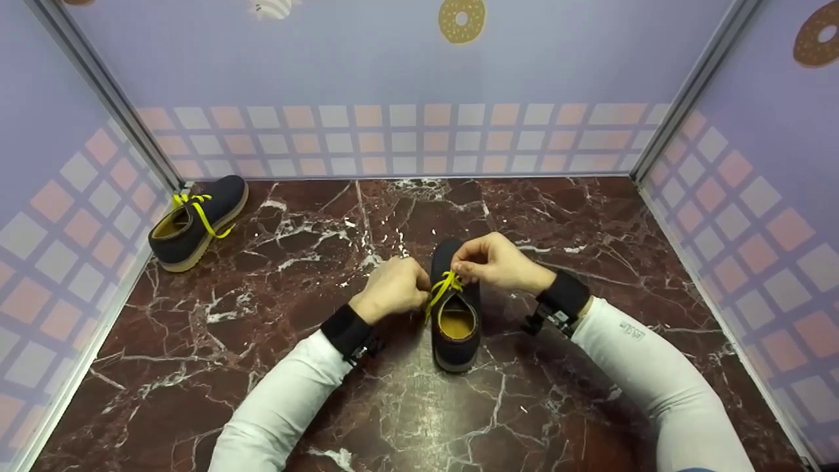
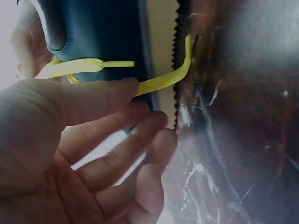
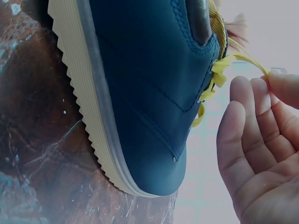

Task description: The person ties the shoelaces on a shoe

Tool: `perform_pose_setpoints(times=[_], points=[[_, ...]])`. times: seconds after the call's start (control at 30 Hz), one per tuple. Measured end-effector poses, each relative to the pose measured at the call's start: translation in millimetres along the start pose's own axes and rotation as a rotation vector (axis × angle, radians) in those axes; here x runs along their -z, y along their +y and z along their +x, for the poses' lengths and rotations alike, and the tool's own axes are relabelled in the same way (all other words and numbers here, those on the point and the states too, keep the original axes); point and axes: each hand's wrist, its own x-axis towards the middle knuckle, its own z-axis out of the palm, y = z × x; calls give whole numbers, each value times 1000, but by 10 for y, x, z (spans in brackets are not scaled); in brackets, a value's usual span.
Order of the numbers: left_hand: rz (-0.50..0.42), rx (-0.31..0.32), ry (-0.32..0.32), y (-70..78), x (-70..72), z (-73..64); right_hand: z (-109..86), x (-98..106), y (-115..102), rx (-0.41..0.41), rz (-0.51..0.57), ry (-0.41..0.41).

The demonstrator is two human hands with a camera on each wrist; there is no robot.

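Observation:
A dark blue shoe point(image 1: 455, 354) with a yellow lining stands in front of me on the marbled surface, its toe pointing away. On its left side my left hand point(image 1: 396, 288) pinches a yellow shoelace point(image 2: 163, 81) between thumb and index finger, and the lace's end sticks out past the thumb. At the right of the lacing, my right hand point(image 1: 501, 263) holds another stretch of yellow lace point(image 3: 252, 60) by thumb and fingertip. That stretch runs from the eyelets up to the fingers. Part of the lacing is hidden behind the fingers in the head view.
A matching shoe point(image 1: 226, 200) with loosely hanging yellow laces stands at the far left, against the side wall. Patterned panels point(image 1: 393, 65) enclose the dark red marbled surface point(image 1: 557, 406) at the back and both sides.

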Motion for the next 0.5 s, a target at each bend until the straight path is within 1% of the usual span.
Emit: perform_pose_setpoints(times=[0.13, 0.3, 0.4, 0.5], points=[[-31, 18, 24, -30, -4, 8, -8, 1, 12, 13, -6, 1], [-130, 73, 89, -58, 77, 14, -2, 5, 1, 25, -17, -3], [-232, 81, 117, -65, 131, 19, 1, 3, -4, 28, -18, -5], [-389, 96, 118, -56, 176, 15, 1, -1, -4, 26, -18, -7]])
